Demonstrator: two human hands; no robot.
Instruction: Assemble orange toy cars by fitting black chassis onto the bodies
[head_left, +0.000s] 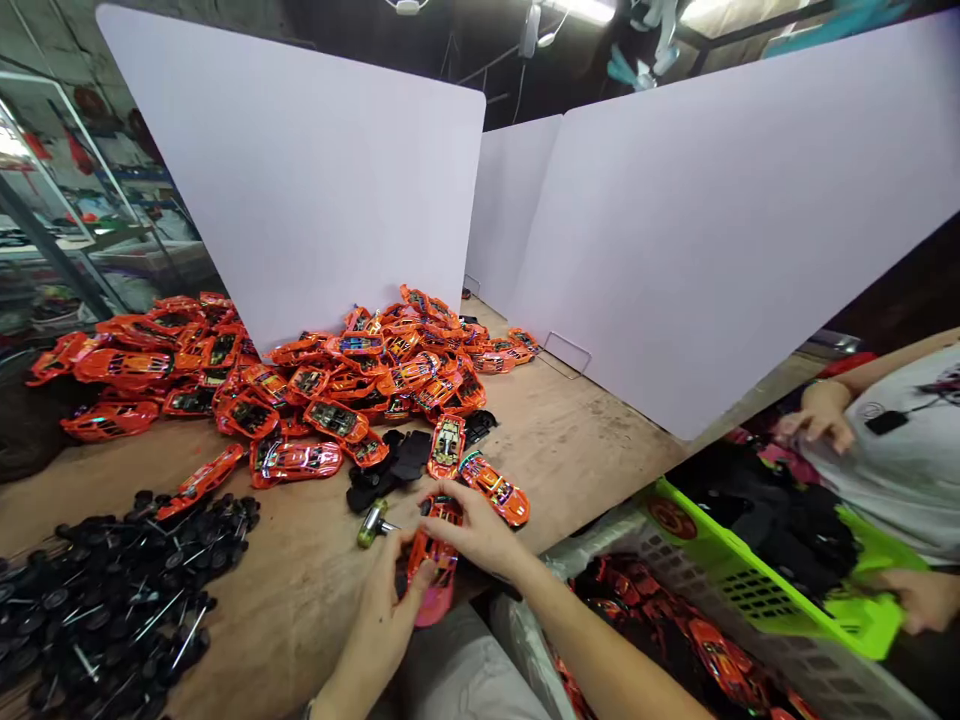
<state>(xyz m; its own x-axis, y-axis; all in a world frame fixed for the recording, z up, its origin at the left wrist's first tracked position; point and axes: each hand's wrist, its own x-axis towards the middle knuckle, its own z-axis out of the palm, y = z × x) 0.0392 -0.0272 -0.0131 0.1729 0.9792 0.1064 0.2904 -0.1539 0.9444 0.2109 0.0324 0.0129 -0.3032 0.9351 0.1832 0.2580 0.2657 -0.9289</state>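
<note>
Head view: the left hand (384,592) is gripping the near part of a car (443,562), thumb on top, its other fingers partly hidden. The right hand (469,527) is curling half closed over the car's far end, covering much of it. The car is sitting at the table's near edge, over the lap. Just left, a tool (370,525) is lying on the table (577,430); whether the left fingers are touching it is hard to tell. Beyond, black bases (409,456) are resting before a pile of orange cars (360,375), many burying one another. Near left, wheeled axles (112,590) are heaping up, the frame's edge cutting them off. Far boards (360,180) are blocking the view behind. At right, a co-worker's hand (821,415) is hovering, blurred, by a green crate (739,550); below it, more cars (724,655) are running out of frame.
</note>
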